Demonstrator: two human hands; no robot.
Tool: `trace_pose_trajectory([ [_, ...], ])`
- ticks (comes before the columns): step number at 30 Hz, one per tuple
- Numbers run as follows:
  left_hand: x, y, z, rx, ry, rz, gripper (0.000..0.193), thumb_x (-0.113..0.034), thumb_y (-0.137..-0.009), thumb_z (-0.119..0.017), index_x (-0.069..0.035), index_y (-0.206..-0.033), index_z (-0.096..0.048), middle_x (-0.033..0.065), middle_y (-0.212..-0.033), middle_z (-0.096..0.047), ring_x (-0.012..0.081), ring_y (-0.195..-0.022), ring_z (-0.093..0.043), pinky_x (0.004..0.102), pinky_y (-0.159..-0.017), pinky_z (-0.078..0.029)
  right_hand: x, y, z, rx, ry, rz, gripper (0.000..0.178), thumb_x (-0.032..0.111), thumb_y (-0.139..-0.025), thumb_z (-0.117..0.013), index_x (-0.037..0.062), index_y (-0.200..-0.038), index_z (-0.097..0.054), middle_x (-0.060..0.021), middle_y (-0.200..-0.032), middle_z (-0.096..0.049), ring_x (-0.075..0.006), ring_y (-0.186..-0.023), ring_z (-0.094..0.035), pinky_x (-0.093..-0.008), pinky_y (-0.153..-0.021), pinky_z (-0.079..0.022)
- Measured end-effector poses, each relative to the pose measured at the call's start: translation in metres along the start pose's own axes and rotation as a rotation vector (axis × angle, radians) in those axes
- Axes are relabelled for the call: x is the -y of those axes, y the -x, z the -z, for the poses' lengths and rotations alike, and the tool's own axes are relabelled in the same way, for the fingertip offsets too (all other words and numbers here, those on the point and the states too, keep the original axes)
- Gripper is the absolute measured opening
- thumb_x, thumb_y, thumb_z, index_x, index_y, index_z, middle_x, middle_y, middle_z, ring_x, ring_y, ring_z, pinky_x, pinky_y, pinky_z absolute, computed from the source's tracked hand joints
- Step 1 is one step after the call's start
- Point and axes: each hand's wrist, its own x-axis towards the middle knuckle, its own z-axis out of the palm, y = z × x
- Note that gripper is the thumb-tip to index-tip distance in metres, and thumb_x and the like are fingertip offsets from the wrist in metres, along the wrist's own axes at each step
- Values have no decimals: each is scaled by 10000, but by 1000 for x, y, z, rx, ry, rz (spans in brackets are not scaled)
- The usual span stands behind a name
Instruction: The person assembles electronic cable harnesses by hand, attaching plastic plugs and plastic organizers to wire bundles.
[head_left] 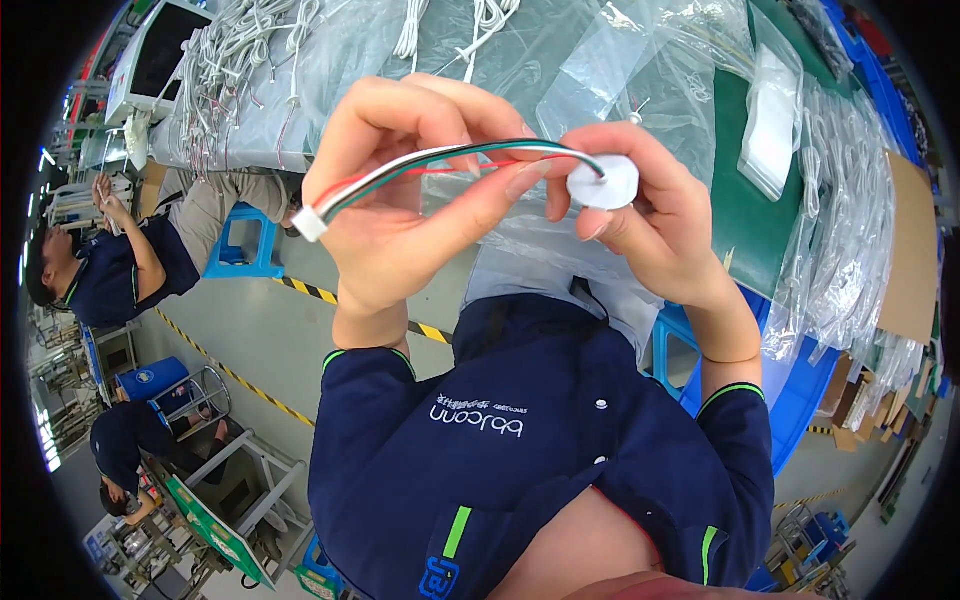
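Note:
A short wire harness (450, 153) with red, white, black and green strands arcs between my two hands. At its left end is a small white plug connector (310, 223), free of the fingers beside my left hand. My left hand (400, 190) is closed, thumb and fingers pinching the strands near the middle. The strands' other end meets a white, roughly round disc (608, 183). My right hand (655, 215) grips this disc at its edge between thumb and fingers, its flat face showing. What lies behind the disc is hidden.
Beyond my hands, a green table (735, 200) carries clear plastic sheeting and bundled white cables (240, 50). Bagged cables (840, 200) lie at the right beside cardboard (910, 250). A blue stool (245, 243) stands left; a person (130, 245) is at the far left.

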Motion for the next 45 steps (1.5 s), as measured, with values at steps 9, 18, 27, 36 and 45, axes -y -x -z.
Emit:
trace_pose_trajectory([
  [9,-4,5,-9,-78,-147,136,322,96,-673,-695,-3,-876,-465,176,-787,-593,202,-691,-596,259,-640,-491,-3,1,0,23,31,-11,307,83,-833,-626,12,-1107,-509,-46,-854,-632,-78,-770,-611,-210,-650,-469],
  [18,1,16,-6,17,3,53,334,125,-687,-682,59,-949,-486,171,-890,-609,216,-779,-638,294,-695,-532,4,3,0,-1,50,-58,296,106,-848,-616,3,-1107,-516,-41,-849,-625,-68,-755,-597,-209,-645,-462],
  [27,3,16,-9,-24,51,5,358,134,-681,-680,28,-951,-469,185,-829,-614,213,-752,-634,291,-661,-523,1,7,-2,69,254,-12,307,107,-823,-638,9,-1089,-522,-25,-713,-566,-62,-584,-504,-211,-522,-393],
  [36,4,20,-12,7,-33,-16,387,147,-642,-698,39,-958,-503,180,-821,-622,218,-753,-637,297,-653,-527,7,4,-1,35,145,-22,277,114,-824,-636,8,-1053,-522,-29,-692,-547,-67,-557,-467,-219,-495,-358],
  [45,7,21,-15,3,-54,-61,314,131,-653,-683,19,-903,-530,159,-825,-624,211,-781,-610,284,-656,-500,13,4,-3,57,102,-38,255,91,-838,-611,-10,-1050,-511,-61,-749,-585,-93,-640,-546,-227,-558,-421],
])
